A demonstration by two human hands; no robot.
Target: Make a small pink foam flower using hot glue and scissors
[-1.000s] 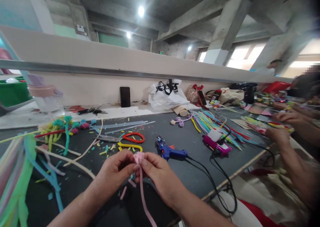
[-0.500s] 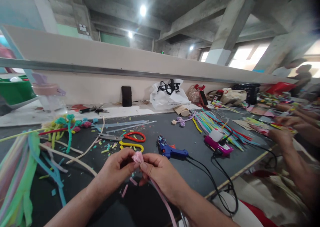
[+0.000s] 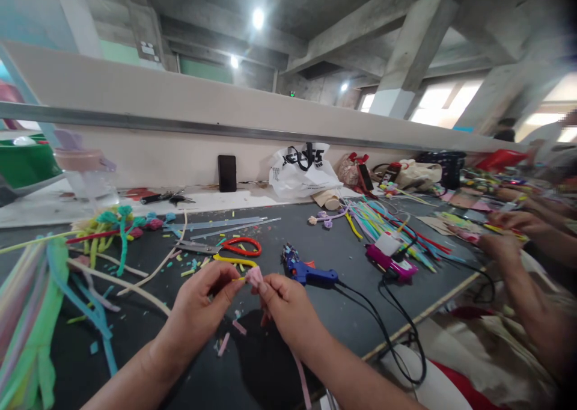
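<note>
The pink chenille bud (image 3: 253, 276) is a small curled knot of fuzzy wire, held up just above the bench (image 3: 342, 314) in front of me. Its pink stem (image 3: 303, 386) trails down behind my right wrist and off the lower edge of the view. I judge it very light and soft on the outside with a thin wire core. It should bend easily and keep whatever bend it gets, so a hard squeeze would flatten the curl. The fuzz gives good grip and it is unlikely to slip. The place to hold it seems to be just under the curl, where the stem begins.

My right hand (image 3: 283, 305) has it there, with thumb and forefinger clamped on the base of the bud. The fingers of my left hand (image 3: 198, 311) are pinched together at the bud's left side. I cannot tell whether they grip the bud itself or a thin yellowish bit beside it.

Pink offcuts (image 3: 224, 344) lie on the bench below my hands. A blue glue gun (image 3: 311, 273) lies just beyond, and red-handled scissors (image 3: 241, 247) are a little further back. A co-worker's hand (image 3: 500, 244) works well apart, to the right.
</note>
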